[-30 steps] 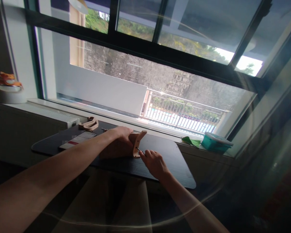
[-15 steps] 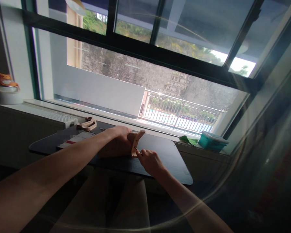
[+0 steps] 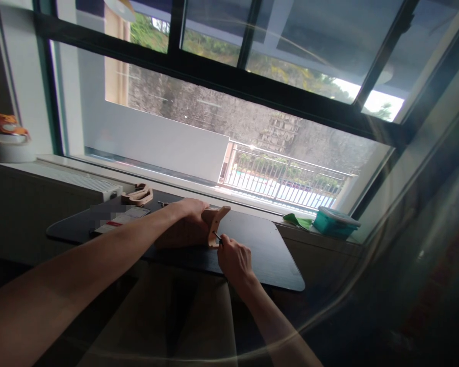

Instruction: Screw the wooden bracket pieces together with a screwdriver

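My left hand (image 3: pixel 191 213) is closed over the top of a light wooden assembly (image 3: pixel 214 224) that stands on a dark desk mat (image 3: pixel 268 255). My right hand (image 3: pixel 234 259) is pinched on a small dark tool (image 3: pixel 216 235) whose tip touches the upright wooden piece at the assembly's right end. Both forearms reach in from the lower left and bottom.
A curved wooden part (image 3: pixel 138 194) and a white leaflet (image 3: pixel 119 220) lie at the mat's left end. A teal box (image 3: pixel 334 223) and a green scrap (image 3: pixel 298 220) sit on the sill to the right. A white pot (image 3: pixel 5 145) stands far left. The window rises behind.
My right hand has turned at the wrist and shifted slightly left, staying on the tool against the wood. My left hand has kept its hold. The view barely shifted.
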`<state>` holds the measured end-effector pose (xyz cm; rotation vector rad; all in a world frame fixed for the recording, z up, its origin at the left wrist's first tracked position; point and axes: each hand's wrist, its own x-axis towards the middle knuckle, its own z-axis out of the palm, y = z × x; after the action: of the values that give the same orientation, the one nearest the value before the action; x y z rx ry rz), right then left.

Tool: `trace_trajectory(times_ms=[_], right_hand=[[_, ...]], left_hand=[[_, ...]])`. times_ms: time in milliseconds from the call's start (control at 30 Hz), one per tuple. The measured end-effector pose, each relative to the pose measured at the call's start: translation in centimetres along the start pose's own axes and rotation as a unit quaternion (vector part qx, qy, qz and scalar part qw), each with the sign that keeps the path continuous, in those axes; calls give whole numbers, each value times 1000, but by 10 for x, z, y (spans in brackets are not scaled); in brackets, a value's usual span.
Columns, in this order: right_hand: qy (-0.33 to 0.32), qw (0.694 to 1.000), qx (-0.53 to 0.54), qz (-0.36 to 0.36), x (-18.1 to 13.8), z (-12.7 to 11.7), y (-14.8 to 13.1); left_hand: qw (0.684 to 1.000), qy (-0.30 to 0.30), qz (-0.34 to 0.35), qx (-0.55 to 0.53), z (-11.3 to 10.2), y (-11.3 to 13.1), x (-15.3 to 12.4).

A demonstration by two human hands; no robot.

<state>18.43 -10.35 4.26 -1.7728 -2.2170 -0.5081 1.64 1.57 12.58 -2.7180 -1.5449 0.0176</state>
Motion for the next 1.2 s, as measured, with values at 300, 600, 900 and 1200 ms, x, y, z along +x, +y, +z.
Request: trace_trajectory(times_ms=[300, 600, 900, 1200], right_hand=[[20, 997, 13, -80, 4, 3, 13], [62, 974, 204, 75, 3, 24, 13], [34, 947, 282, 152, 5, 24, 16], [51, 995, 37, -74, -4, 2, 21]], left_hand=[[1000, -6, -1, 0, 0, -2, 2], [1000, 3, -9, 4, 5, -1, 3], [1000, -5, -11, -1, 2, -1, 1], [1000, -11, -11, 1, 0, -1, 2]])
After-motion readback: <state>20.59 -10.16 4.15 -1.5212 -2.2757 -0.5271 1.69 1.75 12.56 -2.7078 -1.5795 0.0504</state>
